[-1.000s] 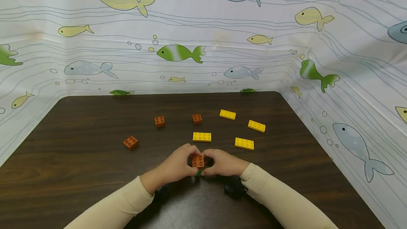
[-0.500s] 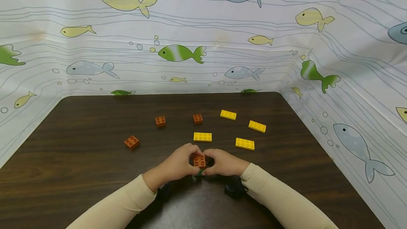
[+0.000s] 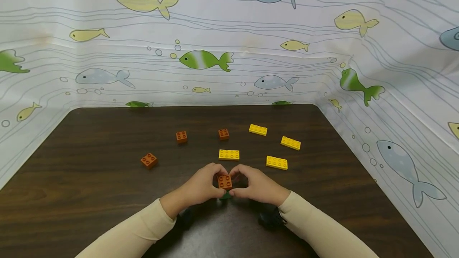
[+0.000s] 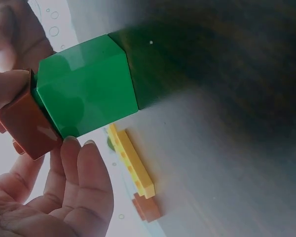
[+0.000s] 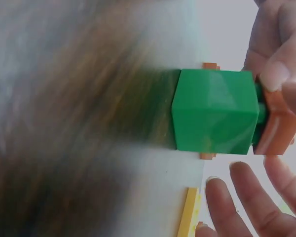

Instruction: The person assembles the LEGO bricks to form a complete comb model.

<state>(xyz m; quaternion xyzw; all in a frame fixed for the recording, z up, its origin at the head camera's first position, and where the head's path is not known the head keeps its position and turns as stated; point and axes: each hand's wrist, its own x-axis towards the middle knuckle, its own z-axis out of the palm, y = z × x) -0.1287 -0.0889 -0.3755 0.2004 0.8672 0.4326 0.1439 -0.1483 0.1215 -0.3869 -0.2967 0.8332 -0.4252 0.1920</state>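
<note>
- We see the held brick (image 3: 224,182), orange and four-studded, between the left hand (image 3: 196,188) and the right hand (image 3: 261,185), at the fingertips of both.
- The left hand pinches it, thumb on the near side, index finger arched round to the far side.
- The right hand pinches it too, from the opposite side, thumb near and index finger far; how its remaining fingers lie we cannot tell for certain.
- We count one green block (image 5: 214,111), upright on the table (image 3: 89,186) directly under the held brick; a few green studs show in the gap between the two.
- We count four yellow bricks (image 3: 229,155), eight studs each: one just beyond the fingertips of both hands, one ahead of the right hand and near it, two farther out beyond that hand.
- We count three loose orange bricks (image 3: 148,160), four studs each: one ahead and to the left of the left hand, one farther straight ahead of that hand, one beyond the fingertips, behind the nearest yellow one. With the held brick, that makes four orange.
- We see two pale sleeves (image 3: 125,232), one behind each hand.
</note>
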